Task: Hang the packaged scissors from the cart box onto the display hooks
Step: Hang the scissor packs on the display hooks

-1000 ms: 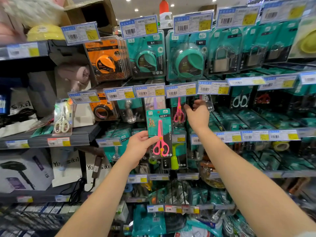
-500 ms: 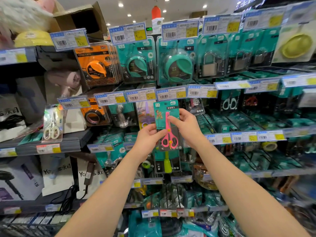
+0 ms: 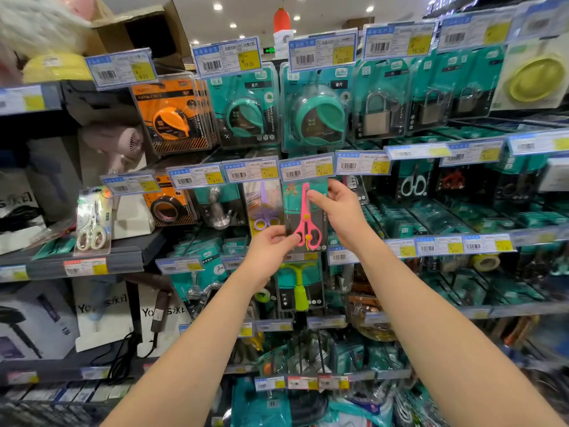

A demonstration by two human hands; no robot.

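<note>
A teal and black card with pink scissors [image 3: 305, 217] is held up against the display, its top edge tucked just under the price tag [image 3: 306, 171] of a hook. My left hand [image 3: 271, 248] pinches the card's lower left corner. My right hand [image 3: 338, 211] grips its upper right edge, thumb on the front. The hook itself is hidden behind the tag and the card. A pack of purple scissors [image 3: 263, 209] hangs directly to the left. The cart box is out of view.
Padlocks [image 3: 376, 114], tape measures [image 3: 174, 117] and teal packs hang above. White scissors [image 3: 91, 224] lean on the left shelf [image 3: 77, 257]. More scissors packs [image 3: 414, 183] hang to the right, and a green-handled tool [image 3: 300, 288] hangs just below the card.
The pink scissors pack has risen from the lower row up to the hook's price tag. My right hand came off the hook and took the card's upper right edge.
</note>
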